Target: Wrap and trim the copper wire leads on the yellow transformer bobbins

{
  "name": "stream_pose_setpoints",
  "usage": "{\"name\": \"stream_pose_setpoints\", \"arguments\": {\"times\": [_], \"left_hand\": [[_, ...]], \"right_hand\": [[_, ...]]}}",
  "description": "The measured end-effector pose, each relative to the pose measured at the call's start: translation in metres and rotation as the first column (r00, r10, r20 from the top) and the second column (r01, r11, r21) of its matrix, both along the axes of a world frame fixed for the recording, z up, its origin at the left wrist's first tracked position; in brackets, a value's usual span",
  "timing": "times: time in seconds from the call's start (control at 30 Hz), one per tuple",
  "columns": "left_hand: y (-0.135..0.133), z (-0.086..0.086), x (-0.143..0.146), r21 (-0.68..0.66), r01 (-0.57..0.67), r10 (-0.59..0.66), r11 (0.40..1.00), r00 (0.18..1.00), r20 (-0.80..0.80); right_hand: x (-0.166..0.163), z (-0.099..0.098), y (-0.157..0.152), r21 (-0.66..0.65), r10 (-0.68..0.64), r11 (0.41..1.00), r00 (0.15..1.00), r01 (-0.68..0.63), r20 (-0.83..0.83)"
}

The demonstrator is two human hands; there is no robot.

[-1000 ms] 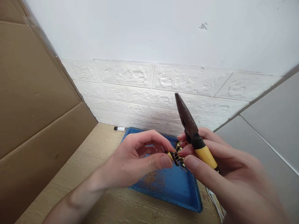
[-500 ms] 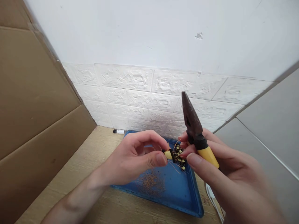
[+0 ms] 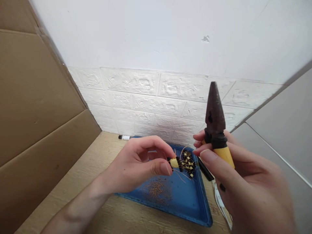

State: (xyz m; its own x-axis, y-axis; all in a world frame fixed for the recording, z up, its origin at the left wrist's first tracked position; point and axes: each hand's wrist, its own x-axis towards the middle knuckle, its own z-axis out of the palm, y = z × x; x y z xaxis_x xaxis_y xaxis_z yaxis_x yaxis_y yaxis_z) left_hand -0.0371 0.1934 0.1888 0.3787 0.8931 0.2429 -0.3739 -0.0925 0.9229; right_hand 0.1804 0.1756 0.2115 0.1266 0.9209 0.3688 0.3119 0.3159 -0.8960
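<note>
My left hand (image 3: pixel 138 165) pinches a small yellow-and-black component (image 3: pixel 175 162) with thin copper leads, held just above a blue tray (image 3: pixel 192 208). My right hand (image 3: pixel 234 175) is wrapped round the yellow handle of dark, rusty pliers (image 3: pixel 214 112), whose closed jaws point straight up, a little to the right of the component and apart from it. A heap of similar black-and-yellow components (image 3: pixel 188 164) lies on the tray under my fingertips. Cut copper wire scraps (image 3: pixel 157 190) lie on the tray's near left part.
A cardboard sheet (image 3: pixel 36 97) leans along the left. A white brick-pattern wall (image 3: pixel 151 94) stands behind the wooden tabletop (image 3: pixel 97 156). A small black-capped tube (image 3: pixel 124 137) lies by the wall. A grey panel (image 3: pixel 287 130) closes the right side; a white cable (image 3: pixel 220 204) and a black stick (image 3: pixel 206 169) lie beside the tray.
My right hand has drawn away to the right from the component and turned the pliers upright. The left hand has stayed in place with the component.
</note>
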Motion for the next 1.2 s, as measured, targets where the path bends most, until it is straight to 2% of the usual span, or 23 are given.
{"name": "stream_pose_setpoints", "arguments": {"times": [0.23, 0.53, 0.87, 1.2], "left_hand": [[0.0, 0.002, 0.002, -0.016, 0.009, -0.008, 1.0, 1.0, 0.008], [-0.002, 0.007, 0.004, -0.108, -0.027, 0.025, 0.994, 1.0, -0.02], [0.001, -0.002, 0.003, -0.1, 0.03, -0.022, 0.995, 0.997, 0.078], [0.004, 0.001, 0.003, -0.164, 0.105, -0.092, 0.981, 0.992, 0.082]], "right_hand": [[-0.001, 0.004, -0.001, -0.008, 0.095, 0.995, 0.994, -0.095, 0.06], [0.002, 0.003, 0.001, -0.018, 0.156, 0.988, 0.988, -0.157, -0.004], [0.006, 0.006, 0.016, 0.056, 0.104, 0.992, 0.985, -0.112, 0.137], [0.007, 0.006, 0.019, 0.067, 0.083, 0.994, 0.988, -0.092, 0.128]]}}
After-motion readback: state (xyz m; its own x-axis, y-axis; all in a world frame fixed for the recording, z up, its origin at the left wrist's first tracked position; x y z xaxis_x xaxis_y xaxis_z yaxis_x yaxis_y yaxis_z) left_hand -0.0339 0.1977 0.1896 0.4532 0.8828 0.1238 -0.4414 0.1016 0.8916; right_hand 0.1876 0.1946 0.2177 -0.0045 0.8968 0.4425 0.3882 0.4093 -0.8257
